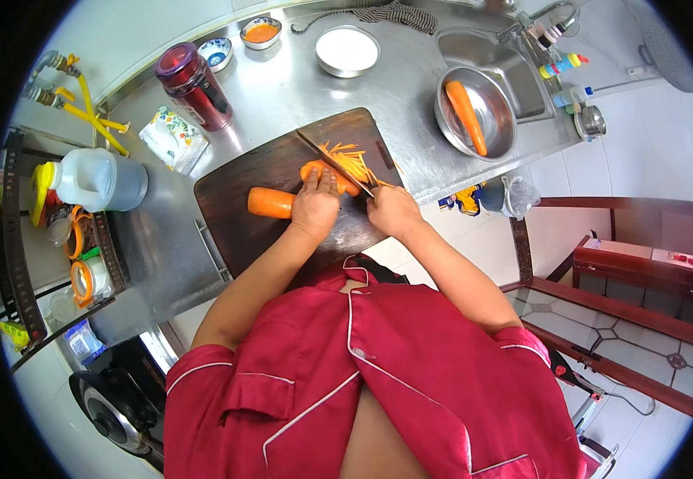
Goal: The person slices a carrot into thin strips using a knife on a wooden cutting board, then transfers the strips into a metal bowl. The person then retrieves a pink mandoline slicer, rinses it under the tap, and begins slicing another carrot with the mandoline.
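A dark wooden cutting board (231, 180) lies at an angle on the steel counter in front of me. My left hand (317, 209) presses its fingertips down on carrot slices (311, 168). In my right hand (393, 212) is the handle of a kitchen knife (324, 156), its blade pointing to the far left. That blade lies between the slices and a pile of carrot shreds (352, 163) on its far right side. A thick carrot piece (270, 203) rests on the board just left of my left hand.
A steel bowl (500, 132) with a whole carrot (465, 118) stands by the sink (514, 84). Behind the board are a white-filled bowl (347, 51), two small bowls, a red flask (195, 88) and a patterned packet (172, 140). A large plastic jug (103, 180) stands left.
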`<state>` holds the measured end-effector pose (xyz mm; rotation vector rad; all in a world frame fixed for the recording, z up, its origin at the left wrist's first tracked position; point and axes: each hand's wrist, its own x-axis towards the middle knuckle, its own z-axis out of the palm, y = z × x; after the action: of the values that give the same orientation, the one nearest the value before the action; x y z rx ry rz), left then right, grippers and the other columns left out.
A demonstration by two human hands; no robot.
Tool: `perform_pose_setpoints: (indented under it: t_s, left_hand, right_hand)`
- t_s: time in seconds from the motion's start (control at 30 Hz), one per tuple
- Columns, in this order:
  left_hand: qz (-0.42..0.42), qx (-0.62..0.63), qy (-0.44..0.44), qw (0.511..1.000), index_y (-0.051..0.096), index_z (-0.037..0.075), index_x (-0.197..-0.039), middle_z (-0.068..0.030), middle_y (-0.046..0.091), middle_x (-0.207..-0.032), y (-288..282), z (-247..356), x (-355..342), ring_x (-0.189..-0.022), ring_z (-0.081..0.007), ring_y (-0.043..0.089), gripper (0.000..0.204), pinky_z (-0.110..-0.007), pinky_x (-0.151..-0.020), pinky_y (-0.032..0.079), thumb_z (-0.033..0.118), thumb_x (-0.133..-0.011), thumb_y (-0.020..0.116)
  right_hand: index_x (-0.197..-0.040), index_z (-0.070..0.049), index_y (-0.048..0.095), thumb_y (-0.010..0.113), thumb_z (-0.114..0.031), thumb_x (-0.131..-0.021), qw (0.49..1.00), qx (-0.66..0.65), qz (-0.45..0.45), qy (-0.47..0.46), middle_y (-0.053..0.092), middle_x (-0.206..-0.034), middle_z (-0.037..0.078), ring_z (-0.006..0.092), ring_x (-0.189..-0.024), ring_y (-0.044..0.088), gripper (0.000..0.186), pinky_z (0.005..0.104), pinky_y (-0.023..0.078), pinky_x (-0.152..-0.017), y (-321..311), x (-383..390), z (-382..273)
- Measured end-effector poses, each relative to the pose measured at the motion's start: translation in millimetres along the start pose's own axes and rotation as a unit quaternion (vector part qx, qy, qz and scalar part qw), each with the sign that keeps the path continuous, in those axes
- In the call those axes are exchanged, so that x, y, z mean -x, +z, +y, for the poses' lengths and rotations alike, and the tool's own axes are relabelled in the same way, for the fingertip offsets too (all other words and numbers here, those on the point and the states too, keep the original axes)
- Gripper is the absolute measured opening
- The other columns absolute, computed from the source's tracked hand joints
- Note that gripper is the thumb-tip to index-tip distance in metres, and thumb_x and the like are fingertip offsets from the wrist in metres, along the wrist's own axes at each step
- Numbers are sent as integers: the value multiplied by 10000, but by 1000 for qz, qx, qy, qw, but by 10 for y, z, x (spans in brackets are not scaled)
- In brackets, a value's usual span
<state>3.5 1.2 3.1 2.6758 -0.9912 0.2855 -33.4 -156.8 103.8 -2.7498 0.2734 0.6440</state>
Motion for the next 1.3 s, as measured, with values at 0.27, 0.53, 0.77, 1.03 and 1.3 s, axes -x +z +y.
perform_pose_setpoints:
  t_s: [0.27, 0.53, 0.77, 1.03, 1.3]
  left_hand:
    - [6, 6, 1, 1000, 630, -64, -1048, -205, 616, -1103, 5, 2, 16, -1079, -380, 567, 342, -399, -925, 459, 110, -774, 522]
    - [-4, 12, 11, 1000, 639, -68, -1033, -218, 621, -1089, -34, 3, 17, -1063, -397, 574, 334, -401, -908, 470, 105, -769, 529]
    - [-18, 7, 10, 1000, 630, -70, -1058, -214, 614, -1109, -1, -6, 19, -1090, -397, 556, 346, -397, -911, 469, 98, -774, 524]
    - [-23, -5, 6, 1000, 606, -67, -1100, -212, 585, -1170, -27, 22, 12, -1112, -389, 543, 375, -390, -939, 447, 115, -783, 521]
    - [-23, -16, 19, 999, 618, -54, -1079, -226, 603, -1119, -69, 30, 10, -1083, -396, 559, 351, -391, -919, 464, 123, -791, 522]
  right_hand:
    - [-839, -8, 694, 530, -135, -755, 998, 51, -34, 23, 658, -896, 217, 349, -886, 644, 224, 418, 507, -803, -141, 210, -105]
    - [-896, -5, 694, 545, -98, -741, 994, 59, -82, 41, 657, -940, 215, 333, -933, 639, 234, 411, 508, -812, -211, 198, -174]
    - [-922, -11, 693, 549, -100, -750, 994, 46, -86, 52, 650, -976, 218, 325, -954, 635, 241, 401, 509, -817, -96, 2, -242]
    - [-801, 5, 677, 533, -188, -789, 1000, -7, 22, 17, 639, -830, 242, 378, -832, 633, 242, 452, 493, -798, 70, 55, 12]
    - [-827, 1, 695, 532, -139, -756, 999, 38, -11, 17, 662, -870, 209, 358, -873, 645, 227, 426, 511, -792, -40, 245, -52]
